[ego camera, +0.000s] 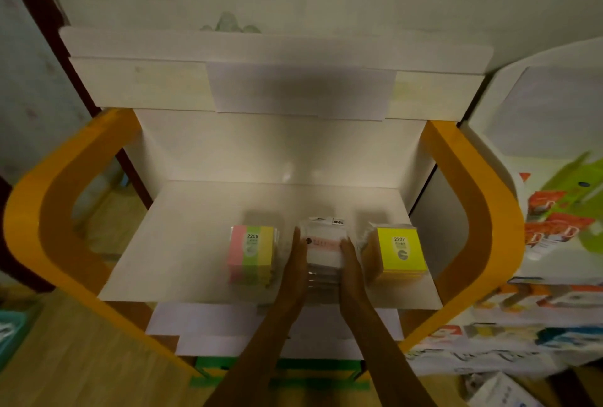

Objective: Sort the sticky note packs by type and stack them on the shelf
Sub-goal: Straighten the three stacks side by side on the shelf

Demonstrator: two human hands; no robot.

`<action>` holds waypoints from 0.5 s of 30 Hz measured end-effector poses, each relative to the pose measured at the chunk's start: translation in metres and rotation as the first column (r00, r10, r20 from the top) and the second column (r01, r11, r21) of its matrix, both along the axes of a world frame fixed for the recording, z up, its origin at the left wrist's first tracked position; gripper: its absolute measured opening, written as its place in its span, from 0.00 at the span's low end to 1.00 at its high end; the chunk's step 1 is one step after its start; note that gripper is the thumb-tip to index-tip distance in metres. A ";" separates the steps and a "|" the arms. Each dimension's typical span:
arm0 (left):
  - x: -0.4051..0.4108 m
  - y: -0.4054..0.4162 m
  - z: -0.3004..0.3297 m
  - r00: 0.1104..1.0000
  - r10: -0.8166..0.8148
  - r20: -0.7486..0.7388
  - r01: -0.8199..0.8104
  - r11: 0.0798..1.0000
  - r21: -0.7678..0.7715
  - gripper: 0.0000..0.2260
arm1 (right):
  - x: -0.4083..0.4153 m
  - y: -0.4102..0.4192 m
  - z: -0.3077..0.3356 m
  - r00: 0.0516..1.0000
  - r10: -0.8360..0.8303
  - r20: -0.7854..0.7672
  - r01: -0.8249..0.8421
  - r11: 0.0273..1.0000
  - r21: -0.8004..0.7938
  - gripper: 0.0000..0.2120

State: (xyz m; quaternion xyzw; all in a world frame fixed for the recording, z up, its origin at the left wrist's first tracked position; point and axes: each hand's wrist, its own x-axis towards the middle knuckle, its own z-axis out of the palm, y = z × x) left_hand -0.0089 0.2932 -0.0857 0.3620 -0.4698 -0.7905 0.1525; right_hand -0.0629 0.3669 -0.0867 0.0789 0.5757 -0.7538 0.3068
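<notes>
Three stacks of sticky note packs stand in a row on the white shelf [182, 243]. On the left is a pink, green and yellow striped stack [251, 251] marked 2209. A plain yellow stack [396, 253] marked 2207 stands on the right. Between them is a stack of white packs [323, 243] in clear wrap. My left hand [295, 263] presses flat against its left side. On the opposite side my right hand [350, 263] presses in, fingers straight. The lower packs of the white stack are partly hidden by my hands.
Orange curved side frames [473, 211] flank the shelf, with a white back panel behind and a white top board [261, 47] above. Colourful printed boxes [554, 243] lie at the right. A teal basket [9, 331] sits at the far left on the wooden floor.
</notes>
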 end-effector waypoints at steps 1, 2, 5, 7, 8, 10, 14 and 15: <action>-0.001 -0.001 0.001 1.000 0.005 -0.022 -0.005 1.000 0.000 0.23 | -0.002 -0.003 0.002 1.000 -0.018 -0.018 0.017 0.999 -0.038 0.19; -0.002 -0.002 -0.002 0.999 0.008 -0.038 -0.008 1.000 -0.001 0.24 | -0.004 -0.004 0.003 0.999 -0.020 -0.046 0.018 0.999 -0.043 0.18; 0.001 -0.002 -0.011 0.999 -0.032 0.003 0.032 0.991 -0.127 0.23 | -0.004 0.001 -0.007 0.994 -0.004 -0.110 0.011 0.998 0.066 0.10; 0.005 0.000 -0.011 0.999 -0.041 -0.016 0.036 0.971 -0.236 0.20 | -0.004 0.007 -0.017 0.989 0.005 -0.145 0.009 0.995 0.099 0.06; 0.006 -0.001 -0.011 0.999 -0.021 -0.028 0.013 0.966 -0.257 0.19 | -0.003 0.009 -0.018 0.987 -0.002 -0.159 0.017 0.995 0.095 0.05; 0.006 -0.002 -0.013 1.000 0.013 -0.019 -0.018 0.962 -0.272 0.21 | -0.003 0.009 -0.018 0.982 -0.035 -0.183 0.047 0.997 0.062 0.04; 0.002 0.002 -0.015 0.999 0.036 -0.021 -0.039 0.990 -0.134 0.22 | -0.001 0.003 -0.018 0.989 -0.010 -0.150 0.019 0.998 0.058 0.10; 0.001 0.004 -0.015 0.999 0.035 -0.019 -0.037 0.993 -0.109 0.23 | 0.000 0.003 -0.018 0.988 0.014 -0.151 -0.004 0.998 0.068 0.14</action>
